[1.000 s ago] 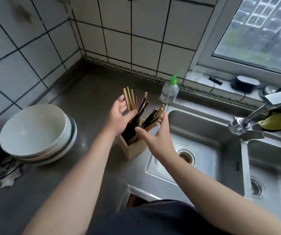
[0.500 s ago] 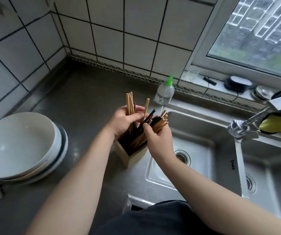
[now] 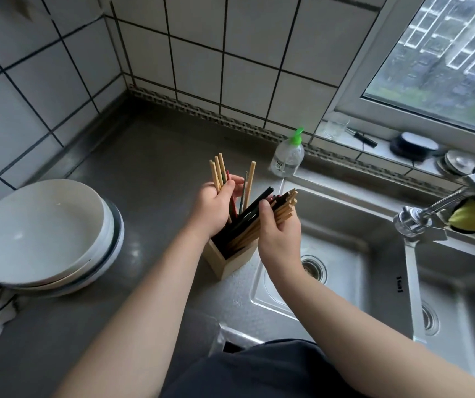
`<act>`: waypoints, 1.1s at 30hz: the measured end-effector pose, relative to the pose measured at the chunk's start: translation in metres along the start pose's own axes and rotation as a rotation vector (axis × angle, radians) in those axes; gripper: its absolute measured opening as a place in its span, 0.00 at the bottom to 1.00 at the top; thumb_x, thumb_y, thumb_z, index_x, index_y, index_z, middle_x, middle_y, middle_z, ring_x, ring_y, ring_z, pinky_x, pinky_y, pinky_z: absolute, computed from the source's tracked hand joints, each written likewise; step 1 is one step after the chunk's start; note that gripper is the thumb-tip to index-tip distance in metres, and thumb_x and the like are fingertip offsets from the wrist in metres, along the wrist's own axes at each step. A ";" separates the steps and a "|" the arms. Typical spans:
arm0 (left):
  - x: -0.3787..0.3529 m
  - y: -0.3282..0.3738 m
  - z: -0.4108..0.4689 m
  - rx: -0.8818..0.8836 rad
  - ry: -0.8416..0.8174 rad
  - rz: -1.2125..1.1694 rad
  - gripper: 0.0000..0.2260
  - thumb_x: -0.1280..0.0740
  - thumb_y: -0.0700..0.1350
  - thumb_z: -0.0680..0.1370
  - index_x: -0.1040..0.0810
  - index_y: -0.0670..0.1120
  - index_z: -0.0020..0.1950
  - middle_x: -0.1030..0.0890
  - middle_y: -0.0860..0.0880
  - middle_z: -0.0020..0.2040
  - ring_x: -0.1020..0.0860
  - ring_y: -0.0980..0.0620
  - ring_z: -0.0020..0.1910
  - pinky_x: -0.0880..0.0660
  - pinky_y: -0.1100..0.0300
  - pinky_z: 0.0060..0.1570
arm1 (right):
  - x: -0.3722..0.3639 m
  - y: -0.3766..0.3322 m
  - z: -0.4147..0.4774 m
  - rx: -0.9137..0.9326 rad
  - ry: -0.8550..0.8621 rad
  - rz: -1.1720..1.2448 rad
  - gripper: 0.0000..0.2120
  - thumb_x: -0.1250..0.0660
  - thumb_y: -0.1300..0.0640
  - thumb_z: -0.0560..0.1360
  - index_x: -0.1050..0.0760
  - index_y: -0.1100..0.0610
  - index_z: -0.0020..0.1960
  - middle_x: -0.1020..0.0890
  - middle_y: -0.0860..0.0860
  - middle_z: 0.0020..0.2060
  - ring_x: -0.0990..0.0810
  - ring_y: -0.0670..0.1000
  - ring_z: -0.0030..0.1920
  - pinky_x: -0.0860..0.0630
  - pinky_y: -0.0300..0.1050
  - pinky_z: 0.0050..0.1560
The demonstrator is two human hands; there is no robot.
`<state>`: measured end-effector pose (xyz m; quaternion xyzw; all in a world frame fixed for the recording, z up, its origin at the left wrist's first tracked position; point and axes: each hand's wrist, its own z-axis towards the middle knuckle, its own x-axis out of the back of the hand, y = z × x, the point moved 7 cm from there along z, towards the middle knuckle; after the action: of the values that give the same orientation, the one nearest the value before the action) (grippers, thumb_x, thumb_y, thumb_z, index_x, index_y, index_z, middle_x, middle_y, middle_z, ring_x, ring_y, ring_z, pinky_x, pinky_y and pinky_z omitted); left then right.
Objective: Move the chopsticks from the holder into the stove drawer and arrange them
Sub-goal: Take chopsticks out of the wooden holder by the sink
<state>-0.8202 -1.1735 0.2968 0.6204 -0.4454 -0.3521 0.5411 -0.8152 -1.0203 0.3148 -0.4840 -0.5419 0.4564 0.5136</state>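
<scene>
Grey steel counter (image 3: 144, 156) fills the middle of the frame and meets white tiled walls (image 3: 44, 81) in a corner at the upper left. Near the centre stands a pale wooden holder (image 3: 226, 264), square and open-topped, just beside the left rim of the sink (image 3: 345, 214). The chopsticks (image 3: 249, 225) (a mix of light wood, black and a few red ones) have their lower ends inside it. The left hand (image 3: 213, 205), just left of centre, is curled round an upright cluster of light wooden sticks whose tips rise above its fingers. The right hand (image 3: 280, 239), just right of centre, clasps a bundle of black and wooden sticks that leans toward the right, thumb on top. Stacked white bowls (image 3: 44, 234) sit at the left edge. A clear bottle (image 3: 288, 158) with a green pump stands above the holder in the frame, at the sink's back corner. A faucet head (image 3: 411, 224) shows at the right.
</scene>
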 end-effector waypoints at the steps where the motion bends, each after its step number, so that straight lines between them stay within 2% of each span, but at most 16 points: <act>1: 0.000 0.001 -0.002 -0.005 0.011 -0.003 0.11 0.41 0.47 0.84 0.19 0.51 0.51 0.15 0.50 0.51 0.17 0.53 0.53 0.22 0.47 0.59 | 0.001 -0.001 0.000 -0.003 0.004 0.009 0.09 0.38 0.56 0.81 0.25 0.62 0.49 0.21 0.50 0.37 0.23 0.44 0.38 0.26 0.41 0.42; 3: 0.000 0.008 -0.005 -0.030 0.036 -0.028 0.11 0.42 0.45 0.84 0.19 0.49 0.51 0.15 0.49 0.52 0.17 0.54 0.53 0.23 0.50 0.61 | 0.004 -0.001 0.000 -0.021 0.011 0.038 0.11 0.39 0.55 0.81 0.23 0.62 0.51 0.17 0.55 0.43 0.19 0.49 0.43 0.23 0.44 0.48; 6: 0.003 0.016 -0.010 -0.057 0.071 -0.056 0.11 0.42 0.43 0.84 0.21 0.51 0.51 0.16 0.51 0.53 0.18 0.56 0.55 0.23 0.54 0.61 | 0.008 -0.001 0.001 -0.039 0.025 0.074 0.11 0.39 0.55 0.81 0.21 0.61 0.53 0.16 0.57 0.47 0.18 0.51 0.47 0.22 0.46 0.52; 8: 0.004 0.021 -0.012 -0.065 0.087 -0.050 0.11 0.42 0.44 0.84 0.21 0.53 0.51 0.17 0.55 0.52 0.18 0.59 0.55 0.24 0.57 0.61 | 0.011 -0.005 0.002 -0.049 0.037 0.122 0.09 0.39 0.56 0.81 0.22 0.58 0.55 0.16 0.56 0.49 0.17 0.50 0.51 0.22 0.46 0.56; 11: 0.005 0.028 -0.015 -0.085 0.105 -0.044 0.11 0.42 0.45 0.84 0.21 0.54 0.52 0.17 0.56 0.54 0.19 0.60 0.56 0.24 0.61 0.60 | 0.015 -0.015 0.005 -0.055 0.053 0.222 0.08 0.40 0.61 0.81 0.23 0.55 0.54 0.15 0.53 0.50 0.17 0.50 0.54 0.24 0.45 0.60; 14: 0.007 0.034 -0.018 -0.099 0.123 -0.036 0.11 0.42 0.46 0.84 0.21 0.55 0.52 0.17 0.56 0.56 0.19 0.60 0.57 0.24 0.62 0.59 | 0.019 -0.026 0.009 -0.047 0.064 0.278 0.10 0.41 0.63 0.81 0.22 0.53 0.51 0.15 0.50 0.47 0.17 0.45 0.51 0.23 0.42 0.58; 17: 0.008 0.040 -0.021 -0.114 0.139 -0.022 0.11 0.42 0.46 0.84 0.21 0.55 0.53 0.18 0.56 0.56 0.20 0.61 0.58 0.25 0.64 0.57 | 0.023 -0.032 0.013 -0.057 0.080 0.321 0.09 0.41 0.64 0.81 0.22 0.56 0.52 0.15 0.50 0.45 0.17 0.45 0.49 0.22 0.43 0.58; 22: 0.012 0.059 -0.026 -0.170 0.169 0.014 0.11 0.43 0.46 0.84 0.21 0.54 0.54 0.18 0.58 0.55 0.21 0.64 0.57 0.26 0.69 0.55 | 0.029 -0.043 0.019 -0.034 0.095 0.316 0.10 0.41 0.63 0.81 0.22 0.56 0.50 0.14 0.55 0.48 0.15 0.52 0.52 0.23 0.52 0.62; 25: 0.013 0.068 -0.027 -0.193 0.173 0.033 0.11 0.43 0.47 0.84 0.21 0.53 0.55 0.18 0.58 0.56 0.21 0.63 0.58 0.26 0.69 0.55 | 0.035 -0.053 0.023 -0.006 0.103 0.271 0.13 0.43 0.63 0.81 0.22 0.55 0.45 0.13 0.53 0.44 0.15 0.53 0.49 0.22 0.59 0.60; 28: 0.011 0.075 -0.027 -0.210 0.159 0.063 0.11 0.43 0.47 0.84 0.21 0.54 0.56 0.18 0.58 0.57 0.22 0.62 0.59 0.26 0.67 0.56 | 0.039 -0.058 0.027 -0.004 0.104 0.278 0.11 0.43 0.62 0.81 0.22 0.57 0.46 0.13 0.54 0.42 0.15 0.55 0.48 0.21 0.63 0.56; 30: 0.011 0.078 -0.028 -0.220 0.158 0.076 0.11 0.42 0.47 0.84 0.20 0.55 0.56 0.18 0.58 0.57 0.22 0.62 0.59 0.26 0.65 0.56 | 0.041 -0.062 0.029 -0.008 0.112 0.290 0.11 0.43 0.62 0.81 0.23 0.57 0.46 0.14 0.54 0.41 0.15 0.55 0.47 0.20 0.61 0.55; 33: 0.013 0.085 -0.029 -0.237 0.171 0.081 0.11 0.42 0.49 0.84 0.20 0.57 0.54 0.18 0.57 0.58 0.21 0.60 0.57 0.24 0.63 0.54 | 0.045 -0.073 0.031 -0.016 0.122 0.364 0.10 0.43 0.63 0.81 0.25 0.57 0.47 0.16 0.52 0.38 0.15 0.51 0.42 0.19 0.50 0.51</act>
<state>-0.8033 -1.1763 0.3858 0.5614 -0.3778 -0.3258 0.6603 -0.8506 -0.9839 0.3908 -0.6047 -0.4168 0.5075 0.4506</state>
